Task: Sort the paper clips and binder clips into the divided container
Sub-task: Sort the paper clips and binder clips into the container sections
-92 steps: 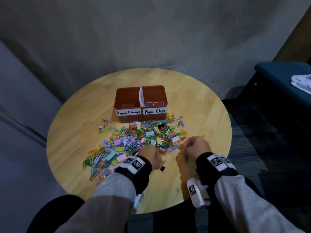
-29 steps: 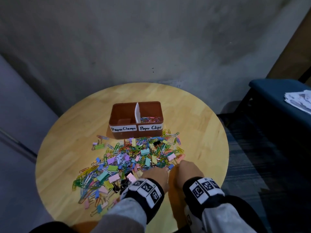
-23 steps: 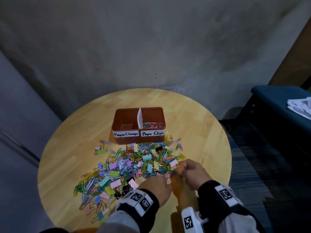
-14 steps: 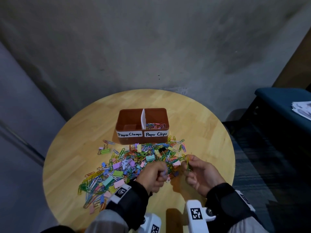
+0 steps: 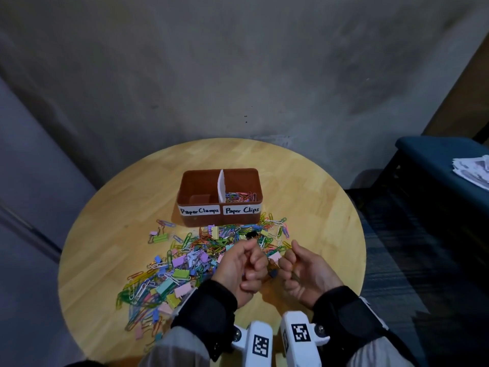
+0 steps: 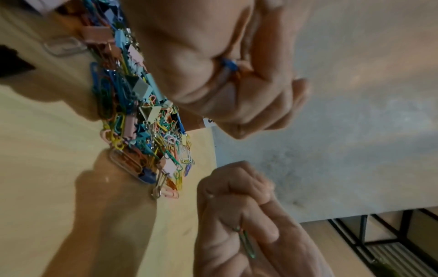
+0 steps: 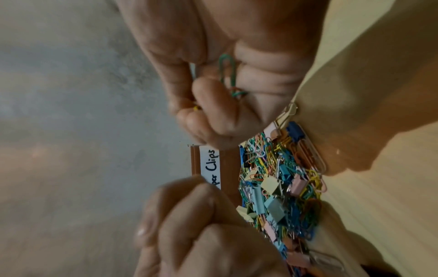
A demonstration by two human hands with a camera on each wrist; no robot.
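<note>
Over the near edge of the round wooden surface point(image 5: 312, 207), both hands were raised, palms turned up.

Left hand point(image 5: 242, 271): grip clenched around a few paper clips; a blue clip point(image 6: 228, 63) and something orange showed between the curled fingers.

Right hand point(image 5: 307, 276): grip closed on a green paper clip point(image 7: 227, 73), with a bit of yellow at the fingertips.

Loose pile point(image 5: 195, 260): coloured paper clips and pastel binder clips lay mixed on the surface, between the hands and the container, trailing off to the left.

Divided container point(image 5: 185, 186): brown, standing beyond the pile, split by a white divider point(image 5: 221, 185).

Right compartment: labelled "Paper Clips", with sorted paper clips point(image 5: 239, 196) at the bottom.

Left compartment: labelled "Paper Clamps"; I saw no clips in it.

Off to the right: a blue seat point(image 5: 434, 160) with papers point(image 5: 473, 168) on it.
</note>
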